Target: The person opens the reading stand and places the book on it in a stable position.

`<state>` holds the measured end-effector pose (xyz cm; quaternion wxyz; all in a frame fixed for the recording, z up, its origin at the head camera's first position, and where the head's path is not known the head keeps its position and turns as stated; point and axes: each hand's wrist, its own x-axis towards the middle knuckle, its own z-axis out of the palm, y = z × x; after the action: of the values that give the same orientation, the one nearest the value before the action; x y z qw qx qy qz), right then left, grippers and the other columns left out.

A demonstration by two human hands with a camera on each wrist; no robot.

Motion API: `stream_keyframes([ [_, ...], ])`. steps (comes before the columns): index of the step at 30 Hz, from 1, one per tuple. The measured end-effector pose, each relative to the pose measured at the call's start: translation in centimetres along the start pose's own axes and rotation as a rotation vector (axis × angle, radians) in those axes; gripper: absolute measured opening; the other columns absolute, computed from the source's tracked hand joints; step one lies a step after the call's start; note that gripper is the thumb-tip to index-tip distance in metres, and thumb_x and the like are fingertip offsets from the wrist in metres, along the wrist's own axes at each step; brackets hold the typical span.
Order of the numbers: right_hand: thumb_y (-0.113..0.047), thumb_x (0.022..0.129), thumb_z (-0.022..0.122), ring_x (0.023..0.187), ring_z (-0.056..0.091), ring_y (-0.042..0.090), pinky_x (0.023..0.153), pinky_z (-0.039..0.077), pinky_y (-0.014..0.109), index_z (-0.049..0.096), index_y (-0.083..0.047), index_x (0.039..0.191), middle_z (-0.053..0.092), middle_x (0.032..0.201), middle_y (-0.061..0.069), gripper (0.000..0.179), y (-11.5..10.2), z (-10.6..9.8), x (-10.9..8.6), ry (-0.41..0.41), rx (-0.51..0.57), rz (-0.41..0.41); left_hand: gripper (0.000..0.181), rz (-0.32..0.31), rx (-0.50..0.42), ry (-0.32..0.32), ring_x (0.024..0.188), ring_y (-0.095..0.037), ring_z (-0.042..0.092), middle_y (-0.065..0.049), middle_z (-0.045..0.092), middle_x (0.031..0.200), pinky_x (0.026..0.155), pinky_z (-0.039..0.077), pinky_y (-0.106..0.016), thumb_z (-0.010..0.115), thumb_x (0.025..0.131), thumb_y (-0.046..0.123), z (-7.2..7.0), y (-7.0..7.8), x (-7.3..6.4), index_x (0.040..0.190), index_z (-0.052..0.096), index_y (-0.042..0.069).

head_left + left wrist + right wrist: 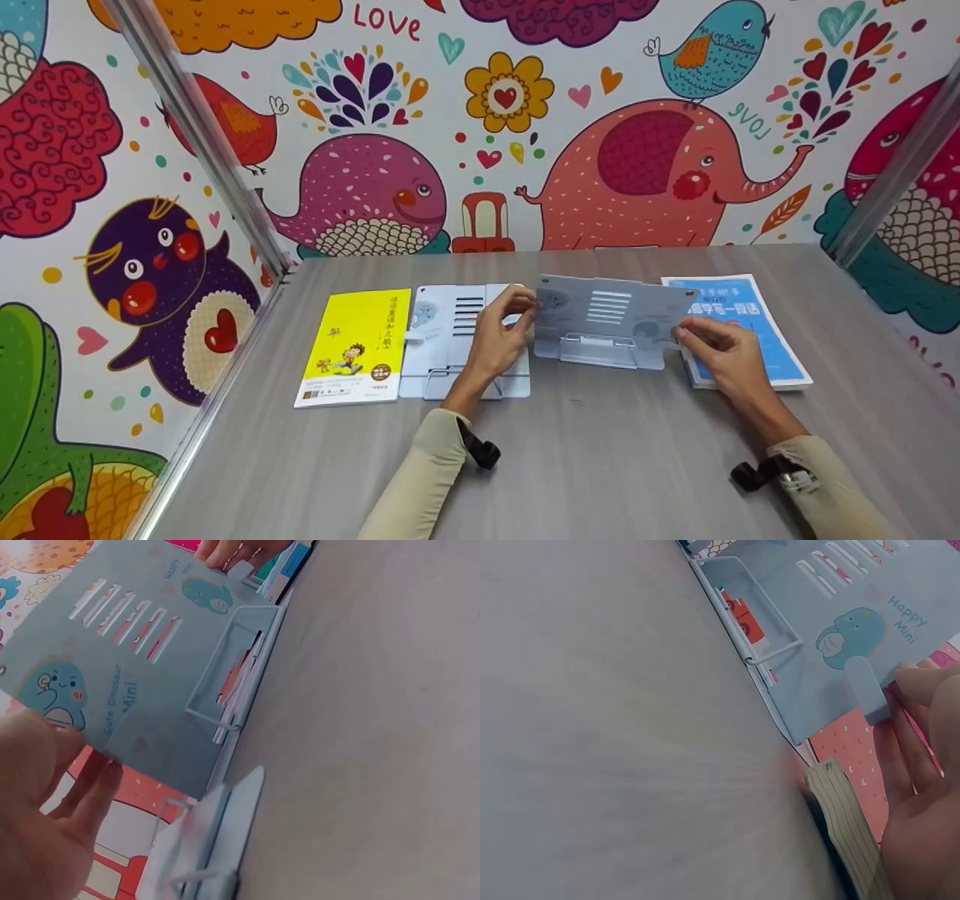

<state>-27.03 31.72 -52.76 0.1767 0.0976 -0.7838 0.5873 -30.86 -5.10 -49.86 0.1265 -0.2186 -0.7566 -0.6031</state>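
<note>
A light blue metal book stand point(600, 319) with cut slots, a dinosaur print and a wire page holder point(236, 667) stands upright between the hands. My left hand point(501, 334) pinches its left edge, thumb in front and fingers behind. On the opposite side, my right hand point(724, 352) holds the right edge beside a small side tab point(866, 690). A second book stand point(442, 319), of the same kind, is left of the first, partly hidden by the left hand and forearm.
A yellow book point(356, 345) lies at the left, against the second stand. To the right, a blue-covered book point(772, 337) lies partly behind the right hand. Behind the grey wooden table point(585, 450) rises a wall point(510, 172) printed with cartoon animals.
</note>
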Motion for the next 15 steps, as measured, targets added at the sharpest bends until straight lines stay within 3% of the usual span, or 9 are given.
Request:
stream_keyframes([
  [7,-0.006,0.102,0.075,0.100,0.078,0.002,0.088,0.060,0.016,0.076,0.005,0.126,0.081,0.113,-0.014,0.027,0.1,-0.1,-0.2,-0.037,-0.017,0.003,0.019,-0.016,-0.011,-0.040,0.119,-0.020,0.073,-0.004,0.076,0.120,0.100,0.063,-0.042,0.068,0.107,0.009,-0.4,-0.2,-0.2,0.122,0.069,0.019],
  [15,-0.009,0.103,0.074,0.101,0.078,0.001,0.090,0.059,0.014,0.076,0.003,0.126,0.081,0.114,-0.011,0.027,0.0,-0.2,-0.4,-0.046,-0.036,0.003,0.043,-0.213,0.084,-0.099,0.114,-0.023,0.073,-0.011,0.070,0.130,0.100,0.063,-0.035,0.085,0.096,0.018,-0.6,-0.3,-1.1,0.133,0.064,0.012],
])
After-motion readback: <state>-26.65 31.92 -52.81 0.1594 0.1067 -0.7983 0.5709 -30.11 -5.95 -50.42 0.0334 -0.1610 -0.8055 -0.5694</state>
